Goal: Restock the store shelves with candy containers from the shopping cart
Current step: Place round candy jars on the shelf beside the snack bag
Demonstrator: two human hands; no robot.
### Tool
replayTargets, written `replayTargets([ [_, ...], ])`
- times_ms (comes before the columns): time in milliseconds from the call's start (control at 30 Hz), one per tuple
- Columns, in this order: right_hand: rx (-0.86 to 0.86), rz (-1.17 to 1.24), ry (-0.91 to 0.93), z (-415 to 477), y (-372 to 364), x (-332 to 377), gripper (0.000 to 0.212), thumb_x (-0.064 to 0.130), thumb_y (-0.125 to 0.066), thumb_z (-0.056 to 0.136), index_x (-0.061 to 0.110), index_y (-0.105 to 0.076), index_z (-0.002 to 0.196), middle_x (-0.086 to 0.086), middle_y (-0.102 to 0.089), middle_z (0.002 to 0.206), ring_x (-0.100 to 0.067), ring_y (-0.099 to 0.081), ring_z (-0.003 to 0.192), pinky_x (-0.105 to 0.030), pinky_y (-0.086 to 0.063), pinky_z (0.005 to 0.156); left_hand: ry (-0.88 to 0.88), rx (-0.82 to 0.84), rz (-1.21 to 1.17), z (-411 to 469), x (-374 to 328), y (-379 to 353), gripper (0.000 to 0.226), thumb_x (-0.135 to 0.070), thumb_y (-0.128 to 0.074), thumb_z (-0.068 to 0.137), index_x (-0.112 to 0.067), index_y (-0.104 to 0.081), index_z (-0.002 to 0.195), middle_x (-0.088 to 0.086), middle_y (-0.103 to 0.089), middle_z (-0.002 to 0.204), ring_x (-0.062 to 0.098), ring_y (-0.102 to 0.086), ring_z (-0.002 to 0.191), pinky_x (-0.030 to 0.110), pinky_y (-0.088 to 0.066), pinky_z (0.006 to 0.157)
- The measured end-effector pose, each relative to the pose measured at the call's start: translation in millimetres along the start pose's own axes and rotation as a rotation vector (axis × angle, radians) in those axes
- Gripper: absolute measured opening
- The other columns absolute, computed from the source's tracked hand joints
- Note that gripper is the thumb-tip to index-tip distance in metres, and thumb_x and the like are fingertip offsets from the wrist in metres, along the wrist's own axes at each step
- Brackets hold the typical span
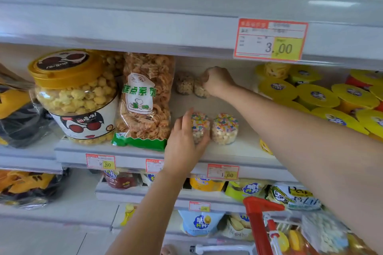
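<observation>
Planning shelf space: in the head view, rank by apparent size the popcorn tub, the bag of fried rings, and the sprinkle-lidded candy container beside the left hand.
1. Popcorn tub, though nearest the camera.
2. Bag of fried rings, similar height but narrower.
3. Candy container, clearly smallest.

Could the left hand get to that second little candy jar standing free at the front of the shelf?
Probably yes: the left hand already grips a candy jar, and the free jar stands right beside it, nothing between.

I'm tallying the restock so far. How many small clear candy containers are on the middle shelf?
4. Two at the front: one in the left hand, at, one beside it. Two at the back: and one under the right hand, at.
</observation>
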State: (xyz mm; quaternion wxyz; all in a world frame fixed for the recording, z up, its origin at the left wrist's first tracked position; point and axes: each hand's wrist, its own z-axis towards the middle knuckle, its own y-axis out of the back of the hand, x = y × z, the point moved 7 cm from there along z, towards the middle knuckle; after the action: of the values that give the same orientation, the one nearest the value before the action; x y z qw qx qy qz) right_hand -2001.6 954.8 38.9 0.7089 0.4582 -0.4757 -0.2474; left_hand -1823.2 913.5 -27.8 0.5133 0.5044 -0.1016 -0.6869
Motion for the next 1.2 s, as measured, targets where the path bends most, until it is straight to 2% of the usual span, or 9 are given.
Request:
replayTargets([
  [67,0.068,-0.024,-0.019,16,-24,-1,0.047,0.022,-0.055,0.092,0.019,-0.046,0.139,-0.016,-0.041,0.140,-0.036,-0.038,0.131,-0.036,-0.038,0.104,0.055,-0.032,0.006,4,5,0,0.062,-0.040,-0.063,0.085,-0.014,-0.042,0.137,0.013,-0.057,0.117,0.033,-0.059,0.099,0.036,-0.048,0.071],
  [133,0.138,-0.156,-0.042,24,-41,-5,0.060,0.036,-0.059,0.091,0.029,-0.034,0.144,-0.016,-0.029,0.143,-0.040,-0.026,0.134,-0.041,-0.034,0.104,0.096,-0.034,0.035,7,7,-3,0.063,-0.042,-0.059,0.085,-0.016,-0.040,0.139,0.014,-0.058,0.113,0.035,-0.061,0.093,0.036,-0.048,0.066],
  [300,0.000,-0.058,-0.008,48,-39,-11,0.025,0.020,-0.058,0.089,0.020,-0.056,0.114,-0.014,-0.051,0.118,-0.031,-0.049,0.108,-0.035,-0.043,0.087,0.086,-0.026,0.071,5,8,-7,0.065,-0.046,-0.053,0.085,-0.014,-0.038,0.139,0.014,-0.059,0.108,0.034,-0.063,0.083,0.033,-0.046,0.057],
  [400,0.189,0.144,0.018,51,-37,-8,0.044,0.010,-0.062,0.083,0.021,-0.051,0.124,-0.004,-0.048,0.101,-0.018,-0.051,0.081,-0.026,-0.039,0.077,0.108,-0.012,0.092,5,10,-8,0.065,-0.044,-0.058,0.086,-0.015,-0.036,0.140,0.014,-0.059,0.109,0.033,-0.063,0.085,0.033,-0.045,0.058],
  [533,0.096,-0.060,-0.093,61,-23,-21,0.067,0.036,-0.076,0.077,0.015,-0.047,0.134,-0.012,-0.047,0.132,-0.031,-0.047,0.123,-0.029,-0.040,0.095,0.110,-0.015,0.094,5,9,-7,0.064,-0.043,-0.059,0.086,-0.015,-0.038,0.139,0.012,-0.059,0.105,0.032,-0.063,0.082,0.031,-0.041,0.055],
  [600,0.012,-0.132,-0.107,62,-24,-24,0.067,0.048,-0.074,0.076,0.010,-0.054,0.128,-0.015,-0.050,0.133,-0.032,-0.050,0.121,-0.030,-0.043,0.093,0.114,-0.017,0.090,4,9,-7,0.064,-0.043,-0.058,0.086,-0.016,-0.037,0.140,0.012,-0.058,0.106,0.031,-0.062,0.084,0.032,-0.043,0.057],
  [833,0.006,-0.058,-0.078,61,-20,-30,0.037,0.021,-0.069,0.083,0.007,-0.063,0.118,-0.014,-0.061,0.119,-0.030,-0.056,0.113,-0.029,-0.044,0.087,0.083,-0.065,0.095,4,7,-5,0.068,-0.054,-0.039,0.082,-0.015,-0.037,0.138,0.011,-0.059,0.104,0.030,-0.062,0.082,0.033,-0.046,0.056],
  [967,-0.143,0.067,-0.108,66,-24,-36,0.023,0.005,-0.049,0.089,-0.001,-0.067,0.102,-0.015,-0.065,0.105,-0.029,-0.063,0.100,-0.032,-0.052,0.088,0.073,-0.085,0.113,4,5,-4,0.066,-0.053,-0.040,0.083,-0.016,-0.039,0.137,0.010,-0.059,0.105,0.029,-0.063,0.082,0.030,-0.043,0.055],
  [1200,-0.168,-0.090,0.173,63,-29,14,0.033,0.022,-0.065,0.088,0.013,-0.063,0.120,-0.014,-0.050,0.128,-0.030,-0.045,0.122,-0.029,-0.039,0.098,0.074,-0.072,0.111,4,6,-5,0.068,-0.054,-0.038,0.083,-0.015,-0.037,0.139,0.010,-0.058,0.109,0.028,-0.062,0.087,0.032,-0.046,0.058],
])
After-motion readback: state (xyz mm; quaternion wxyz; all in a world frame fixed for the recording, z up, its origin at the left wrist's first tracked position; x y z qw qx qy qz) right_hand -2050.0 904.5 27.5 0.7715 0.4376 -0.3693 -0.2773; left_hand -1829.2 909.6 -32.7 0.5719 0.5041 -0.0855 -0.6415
